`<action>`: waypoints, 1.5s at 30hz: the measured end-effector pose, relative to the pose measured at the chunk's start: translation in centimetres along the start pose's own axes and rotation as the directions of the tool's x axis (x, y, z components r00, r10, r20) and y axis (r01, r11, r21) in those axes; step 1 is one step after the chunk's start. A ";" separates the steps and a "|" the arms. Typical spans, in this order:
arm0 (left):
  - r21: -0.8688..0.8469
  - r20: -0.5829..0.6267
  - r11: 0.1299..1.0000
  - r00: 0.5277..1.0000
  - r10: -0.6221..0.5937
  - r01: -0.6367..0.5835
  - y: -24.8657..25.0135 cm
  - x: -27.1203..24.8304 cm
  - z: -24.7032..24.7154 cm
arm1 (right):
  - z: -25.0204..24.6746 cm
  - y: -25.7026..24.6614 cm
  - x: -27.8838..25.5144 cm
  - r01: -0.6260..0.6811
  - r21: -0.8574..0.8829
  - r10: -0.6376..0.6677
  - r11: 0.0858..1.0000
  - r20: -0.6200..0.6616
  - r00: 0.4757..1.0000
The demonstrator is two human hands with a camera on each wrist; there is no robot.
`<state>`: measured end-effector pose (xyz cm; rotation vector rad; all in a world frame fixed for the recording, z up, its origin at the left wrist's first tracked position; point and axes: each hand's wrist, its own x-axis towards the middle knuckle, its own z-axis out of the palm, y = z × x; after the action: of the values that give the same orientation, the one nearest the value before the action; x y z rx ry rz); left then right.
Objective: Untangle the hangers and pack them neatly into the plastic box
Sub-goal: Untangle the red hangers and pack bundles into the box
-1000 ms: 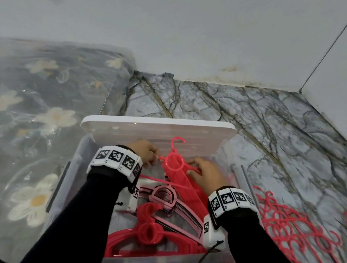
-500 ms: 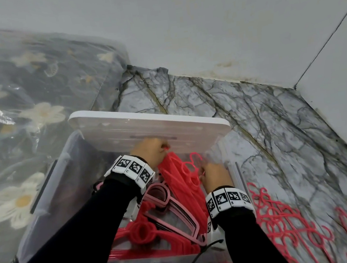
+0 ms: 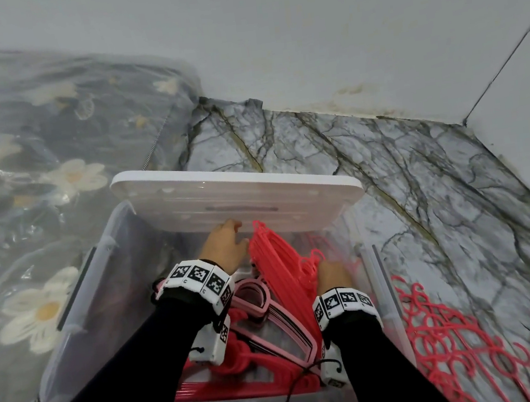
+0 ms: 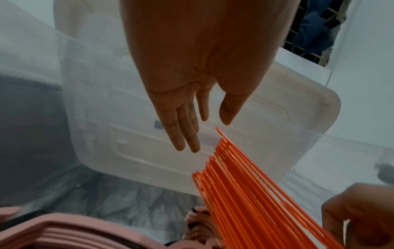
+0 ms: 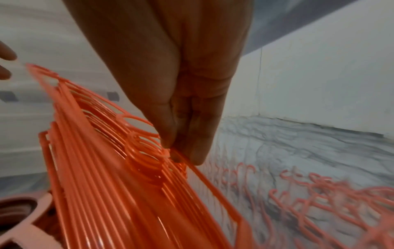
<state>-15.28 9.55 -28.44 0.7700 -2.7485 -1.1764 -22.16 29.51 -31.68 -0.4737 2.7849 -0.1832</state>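
Right hand (image 5: 187,101) pinched onto the near edge of a stack of red hangers (image 3: 285,265), fingertips (image 5: 196,156) closed on a thin bar just beside the ringed hooks. Stack stood on edge and tilted, running from that hand up and away toward the left hand (image 4: 192,94). Left hand released, fingers (image 4: 183,134) straight and together, thumb apart, holding nothing; hovered just beside the far tip of the stack, whether touching it could not be told. Directly beyond the left hand, a white lid (image 3: 233,198) leaned across the far end of the clear plastic box (image 3: 80,310). Both hands inside the box. Below and between the wrists, pink hangers (image 3: 271,320) lay flat on the box bottom, with more red ones under them toward the near wall. Outside the box, just right of the right hand, a tangle of loose red hangers (image 3: 447,338) spread over the marbled floor (image 3: 456,194). Well left of the left hand, a flowered cover under clear plastic (image 3: 37,182). Beyond the lid, a pale wall (image 3: 303,35).
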 end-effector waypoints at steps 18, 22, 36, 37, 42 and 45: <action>0.701 0.519 0.627 0.846 -0.122 -0.340 -3.7 -5.9 3.2 | 0.9 -1.2 0.5 -0.078 0.362 0.043 0.929 0.103 0.994; 0.723 0.495 0.596 0.864 -0.092 -0.350 -3.7 -6.6 2.4 | 1.5 -0.3 0.9 -0.110 0.292 0.050 0.950 0.204 0.978; 0.204 0.168 0.979 0.984 -0.061 0.025 1.6 -1.7 2.7 | 1.8 2.0 0.7 -0.210 0.236 0.131 0.949 0.313 0.941; 0.133 0.183 0.991 0.982 -0.048 0.024 2.2 -1.5 3.0 | 1.8 2.1 0.7 -0.208 0.235 0.131 0.950 0.307 0.943; 0.221 0.222 0.975 0.973 -0.068 0.018 4.1 -1.2 4.8 | 1.8 1.7 0.7 -0.206 0.206 0.132 0.957 0.325 0.936; 0.285 0.240 0.958 0.965 -0.102 0.030 4.2 -1.2 5.1 | 1.0 1.0 0.2 -0.134 0.157 0.074 0.979 0.339 0.938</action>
<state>-17.24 15.92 -28.98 0.7913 -3.1743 -0.9678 -22.35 30.29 -32.83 -0.2808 2.4281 -0.2954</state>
